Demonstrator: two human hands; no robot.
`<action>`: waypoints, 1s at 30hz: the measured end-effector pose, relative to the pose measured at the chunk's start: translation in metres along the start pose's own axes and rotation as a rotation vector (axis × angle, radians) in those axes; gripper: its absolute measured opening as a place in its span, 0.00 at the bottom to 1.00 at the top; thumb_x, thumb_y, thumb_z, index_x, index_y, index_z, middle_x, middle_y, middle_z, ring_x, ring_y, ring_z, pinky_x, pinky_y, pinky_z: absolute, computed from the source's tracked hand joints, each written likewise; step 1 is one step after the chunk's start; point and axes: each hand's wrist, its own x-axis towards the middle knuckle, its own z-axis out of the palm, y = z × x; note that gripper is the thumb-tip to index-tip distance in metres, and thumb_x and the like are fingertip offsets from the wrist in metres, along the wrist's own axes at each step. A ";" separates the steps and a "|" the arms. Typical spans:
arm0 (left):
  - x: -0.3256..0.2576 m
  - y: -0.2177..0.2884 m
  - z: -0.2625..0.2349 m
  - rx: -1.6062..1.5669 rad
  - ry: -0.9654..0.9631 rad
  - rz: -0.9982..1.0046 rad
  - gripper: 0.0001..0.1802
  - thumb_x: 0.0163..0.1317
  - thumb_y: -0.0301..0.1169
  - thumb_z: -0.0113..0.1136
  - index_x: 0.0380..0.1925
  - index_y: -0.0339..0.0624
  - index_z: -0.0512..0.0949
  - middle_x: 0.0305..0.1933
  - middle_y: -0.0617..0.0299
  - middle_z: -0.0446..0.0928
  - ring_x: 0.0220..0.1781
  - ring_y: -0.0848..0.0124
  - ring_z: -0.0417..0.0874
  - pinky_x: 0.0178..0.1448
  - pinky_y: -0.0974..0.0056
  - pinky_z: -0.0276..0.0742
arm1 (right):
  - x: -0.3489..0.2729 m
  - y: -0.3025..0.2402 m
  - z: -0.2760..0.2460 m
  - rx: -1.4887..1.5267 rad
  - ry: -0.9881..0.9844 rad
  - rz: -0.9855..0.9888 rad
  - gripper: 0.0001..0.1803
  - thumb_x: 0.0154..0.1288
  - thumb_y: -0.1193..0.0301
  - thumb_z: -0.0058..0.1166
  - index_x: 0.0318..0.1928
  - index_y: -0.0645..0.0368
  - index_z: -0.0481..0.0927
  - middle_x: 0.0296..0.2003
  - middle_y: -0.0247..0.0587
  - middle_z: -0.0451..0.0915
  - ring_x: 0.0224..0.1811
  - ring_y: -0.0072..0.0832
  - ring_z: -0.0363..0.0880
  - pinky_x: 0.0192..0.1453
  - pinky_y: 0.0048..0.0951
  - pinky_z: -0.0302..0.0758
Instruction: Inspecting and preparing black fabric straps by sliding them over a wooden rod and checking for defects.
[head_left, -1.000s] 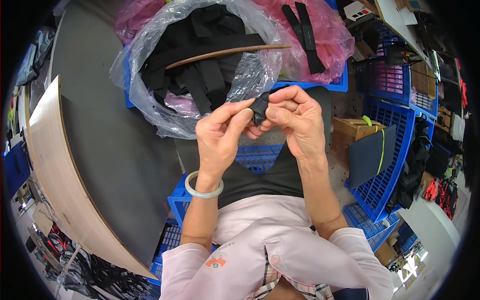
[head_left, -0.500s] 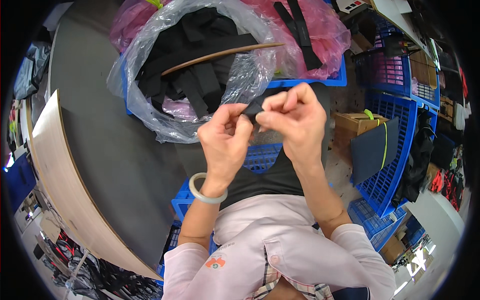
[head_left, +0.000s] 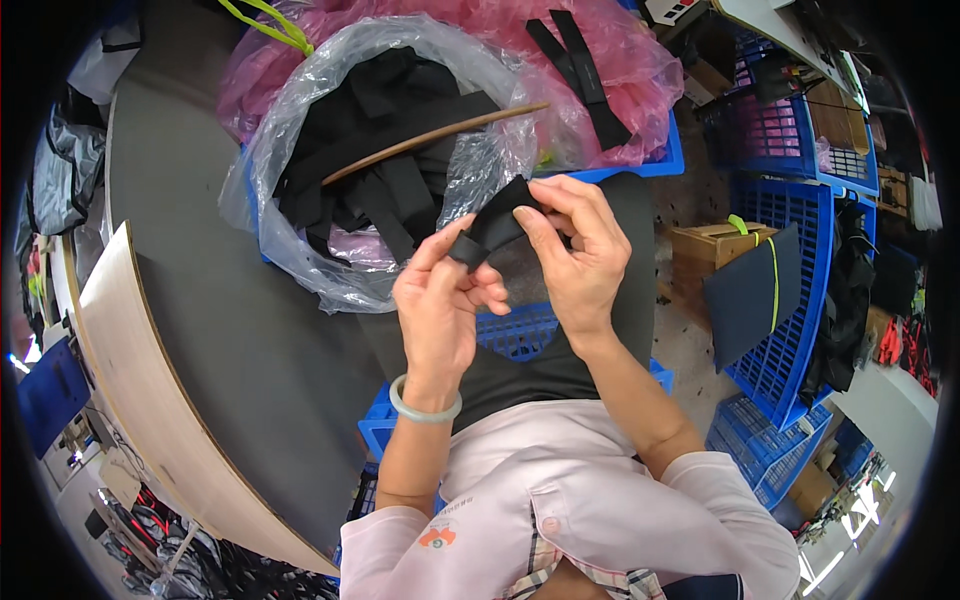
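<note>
Between both hands is a short black fabric strip (head_left: pixel 497 222), folded over and raised above my lap. My right hand (head_left: pixel 582 245) pinches its upper right edge between thumb and fingers. My left hand (head_left: pixel 440 295) grips the lower left end, with the index finger and thumb on the fabric and the other fingers curled loosely. Just beyond my left hand, a clear plastic bag (head_left: pixel 262 190) lies open, full of similar black strips (head_left: pixel 390 195). A thin brown wooden stick (head_left: pixel 440 136) rests across those strips.
Pink plastic bags (head_left: pixel 640 80) lie behind, with two crossed black strips (head_left: pixel 590 85) on top. A grey tabletop (head_left: pixel 230 330) runs along the left beside a pale wooden board (head_left: pixel 150 390). On the right stand a cardboard box (head_left: pixel 700 255), a dark panel (head_left: pixel 752 300) and blue crates (head_left: pixel 785 290).
The black strip shows more of itself now, spread between my hands instead of bunched in my fingertips. My left hand has turned and its lower fingers have loosened.
</note>
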 end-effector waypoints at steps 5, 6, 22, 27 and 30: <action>-0.005 -0.015 0.013 0.077 0.009 0.173 0.15 0.63 0.22 0.48 0.49 0.29 0.72 0.26 0.52 0.78 0.21 0.67 0.81 0.24 0.66 0.81 | 0.000 0.008 0.006 0.077 0.132 0.026 0.08 0.52 0.84 0.60 0.34 0.69 0.77 0.40 0.44 0.77 0.36 0.29 0.80 0.36 0.26 0.81; -0.005 -0.017 0.014 0.090 0.029 0.206 0.15 0.63 0.21 0.47 0.49 0.30 0.74 0.25 0.54 0.78 0.20 0.69 0.80 0.25 0.67 0.81 | 0.000 0.007 0.007 0.096 0.123 0.009 0.06 0.53 0.85 0.58 0.32 0.69 0.76 0.42 0.46 0.77 0.39 0.27 0.79 0.40 0.24 0.79; 0.021 0.011 -0.012 0.101 -0.116 0.343 0.22 0.69 0.38 0.44 0.56 0.34 0.68 0.45 0.59 0.75 0.43 0.71 0.78 0.51 0.65 0.72 | -0.004 -0.006 -0.010 0.619 -0.574 0.783 0.11 0.63 0.68 0.56 0.39 0.64 0.82 0.28 0.35 0.81 0.26 0.17 0.77 0.29 0.17 0.73; 0.018 0.010 -0.007 -0.234 -0.156 0.166 0.22 0.68 0.35 0.46 0.56 0.32 0.66 0.43 0.49 0.79 0.52 0.57 0.78 0.64 0.59 0.67 | -0.033 0.001 -0.002 0.009 -0.682 0.140 0.05 0.59 0.70 0.56 0.35 0.58 0.81 0.21 0.41 0.79 0.15 0.34 0.75 0.20 0.32 0.70; 0.017 0.017 -0.005 -0.218 -0.109 0.066 0.19 0.61 0.23 0.50 0.53 0.27 0.67 0.33 0.46 0.81 0.48 0.52 0.81 0.66 0.57 0.65 | -0.023 0.002 -0.005 -0.354 -0.746 -0.216 0.04 0.54 0.74 0.55 0.32 0.59 0.79 0.25 0.43 0.79 0.20 0.44 0.76 0.23 0.38 0.72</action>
